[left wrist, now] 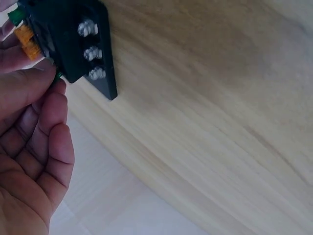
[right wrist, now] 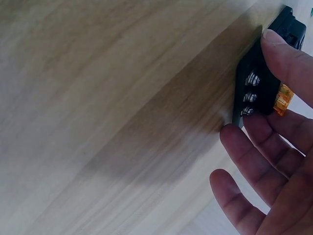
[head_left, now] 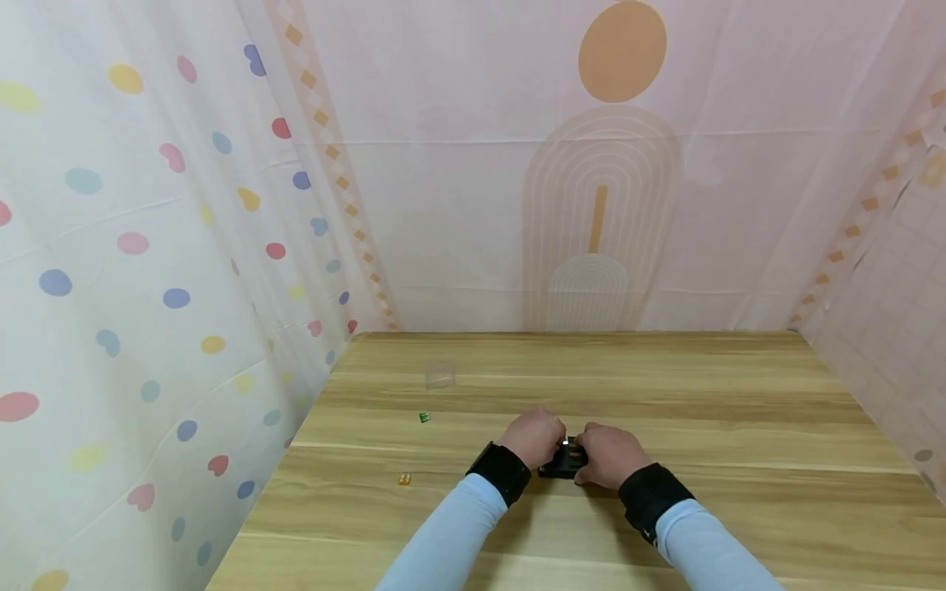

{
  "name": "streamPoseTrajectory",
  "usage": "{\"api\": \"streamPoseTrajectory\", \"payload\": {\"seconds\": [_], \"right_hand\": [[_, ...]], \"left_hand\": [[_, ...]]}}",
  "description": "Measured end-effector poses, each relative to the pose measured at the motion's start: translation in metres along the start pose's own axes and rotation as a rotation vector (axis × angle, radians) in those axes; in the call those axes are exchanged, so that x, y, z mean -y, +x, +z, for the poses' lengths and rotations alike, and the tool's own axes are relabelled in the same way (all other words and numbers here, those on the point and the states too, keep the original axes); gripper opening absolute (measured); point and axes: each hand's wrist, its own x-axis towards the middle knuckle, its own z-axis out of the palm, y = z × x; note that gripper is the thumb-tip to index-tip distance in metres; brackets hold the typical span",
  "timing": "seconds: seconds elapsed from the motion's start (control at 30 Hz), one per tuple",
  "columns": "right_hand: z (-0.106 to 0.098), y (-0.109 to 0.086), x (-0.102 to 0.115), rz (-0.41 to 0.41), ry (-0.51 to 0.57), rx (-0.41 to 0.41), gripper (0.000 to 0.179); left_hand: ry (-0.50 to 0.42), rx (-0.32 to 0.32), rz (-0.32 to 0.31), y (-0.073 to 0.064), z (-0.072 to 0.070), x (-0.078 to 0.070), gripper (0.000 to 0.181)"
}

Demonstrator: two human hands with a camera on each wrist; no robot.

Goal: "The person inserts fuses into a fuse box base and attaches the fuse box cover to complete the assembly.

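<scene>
Hanging behind the worktop [head_left: 739, 402] is a pale curtain [head_left: 458, 205]. The right grip [head_left: 612, 455] clasps a black block [head_left: 560, 469], partly hiding it; the left grip [head_left: 534, 439] pinches a green piece [left wrist: 58, 77] at its edge. Farther left lie a clear sheet [head_left: 440, 375], orange bits [head_left: 407, 479], green bits [head_left: 424, 418].

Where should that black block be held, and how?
Probably grip the black block by its right end, coming from the right, thumb on the near edge, fingers on the far one, as the right hand does. These opposite edges suit a pinch, and leave the other end to the left hand.
</scene>
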Motion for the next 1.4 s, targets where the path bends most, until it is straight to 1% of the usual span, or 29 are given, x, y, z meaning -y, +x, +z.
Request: {"api": "streamPoseTrajectory", "payload": {"seconds": [0.17, 0.37, 0.6, 0.73, 0.93, 1.2, 1.4], "right_hand": [[0.0005, -0.0002, -0.0003, -0.004, 0.006, 0.0, 0.035], [0.0029, 0.0, -0.0006, -0.01, 0.003, -0.002, 0.034], [0.0025, 0.0007, 0.0003, -0.007, 0.006, 0.002, 0.033], [0.0019, 0.0008, 0.0007, -0.002, 0.001, 0.005, 0.033], [0.0019, 0.0011, 0.0005, 0.003, -0.005, 0.012, 0.034], [0.0013, 0.0014, 0.0003, 0.008, -0.002, 0.014, 0.033], [0.0011, 0.002, 0.0004, 0.009, 0.003, 0.012, 0.033]], "left_hand": [[-0.023, 0.002, -0.007, 0.0011, 0.0029, -0.0001, 0.011], [-0.038, 0.015, -0.011, -0.0011, 0.002, -0.0002, 0.012], [0.01, -0.002, -0.012, -0.0012, 0.0015, -0.0007, 0.015], [0.037, -0.012, -0.002, -0.001, 0.001, -0.0007, 0.015], [0.005, -0.011, 0.003, -0.0006, 0.0012, 0.0012, 0.013], [-0.004, -0.004, 0.011, 0.0002, 0.0014, 0.0009, 0.014], [-0.012, -0.015, 0.009, -0.0002, 0.0041, 0.0034, 0.014]]}}
